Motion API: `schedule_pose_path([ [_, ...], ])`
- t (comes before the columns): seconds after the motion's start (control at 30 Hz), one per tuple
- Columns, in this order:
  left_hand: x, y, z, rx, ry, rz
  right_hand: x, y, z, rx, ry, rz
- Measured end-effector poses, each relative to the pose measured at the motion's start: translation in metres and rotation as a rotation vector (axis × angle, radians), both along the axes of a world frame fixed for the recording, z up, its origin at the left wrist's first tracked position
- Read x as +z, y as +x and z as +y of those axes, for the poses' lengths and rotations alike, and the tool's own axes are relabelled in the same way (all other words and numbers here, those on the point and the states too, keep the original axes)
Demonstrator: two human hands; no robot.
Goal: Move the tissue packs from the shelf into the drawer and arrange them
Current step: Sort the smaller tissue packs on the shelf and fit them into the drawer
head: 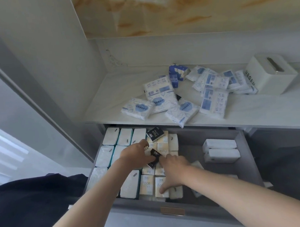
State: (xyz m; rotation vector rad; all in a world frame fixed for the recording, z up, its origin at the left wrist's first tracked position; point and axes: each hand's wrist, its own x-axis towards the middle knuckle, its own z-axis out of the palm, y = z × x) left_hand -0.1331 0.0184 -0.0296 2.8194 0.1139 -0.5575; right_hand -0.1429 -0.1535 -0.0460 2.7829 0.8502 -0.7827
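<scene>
Several blue-and-white tissue packs lie scattered on the white shelf. Below it the grey drawer stands pulled out, its left half packed with rows of white packs and yellow "face" packs. Both my hands are inside the drawer. My left hand grips a small black tissue pack over the yellow rows. My right hand rests spread on the yellow packs, fingertips beside the black pack. A second black pack lies on top further back.
A cream tissue box stands at the shelf's right end. Two white packs lie stacked at the drawer's right side, with bare drawer floor around them. A dark garment hangs at lower left. A cabinet wall rises on the left.
</scene>
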Motion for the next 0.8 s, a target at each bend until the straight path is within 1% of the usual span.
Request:
schedule_pose_path([
  [0.07, 0.002, 0.002, 0.002, 0.089, -0.186, 0.005, 0.002, 0.004, 0.002, -0.034, -0.012, 0.047],
  [0.1, 0.004, 0.004, 0.003, 0.143, -0.281, -0.005, 0.005, 0.008, 0.001, -0.074, 0.015, 0.102],
  [0.17, 0.007, 0.008, 0.003, 0.234, -0.396, -0.042, 0.014, 0.02, -0.001, -0.255, 0.154, 0.28],
  [0.23, 0.008, 0.011, 0.002, 0.271, -0.433, -0.076, 0.024, 0.037, -0.003, -0.453, 0.315, 0.423],
  [0.27, 0.007, 0.013, 0.001, 0.276, -0.45, -0.082, 0.029, 0.044, -0.005, -0.525, 0.384, 0.43],
  [0.37, 0.002, 0.016, -0.007, 0.256, -0.56, -0.033, 0.038, 0.059, -0.013, -0.665, 0.524, 0.352],
  [0.43, -0.003, 0.015, -0.01, 0.178, -0.54, 0.023, 0.036, 0.064, -0.017, -0.705, 0.608, 0.307],
  [0.53, -0.01, 0.015, -0.01, 0.063, -0.388, 0.06, 0.026, 0.067, -0.019, -0.763, 0.738, 0.252],
  [0.6, -0.013, 0.016, -0.008, 0.082, -0.341, 0.036, 0.019, 0.066, -0.017, -0.74, 0.744, 0.205],
  [0.73, -0.014, 0.02, -0.004, 0.2, -0.31, -0.074, 0.009, 0.058, -0.007, -0.674, 0.684, 0.078],
  [0.8, -0.015, 0.02, -0.001, 0.214, -0.295, -0.101, -0.002, 0.057, -0.001, -0.68, 0.682, 0.069],
])
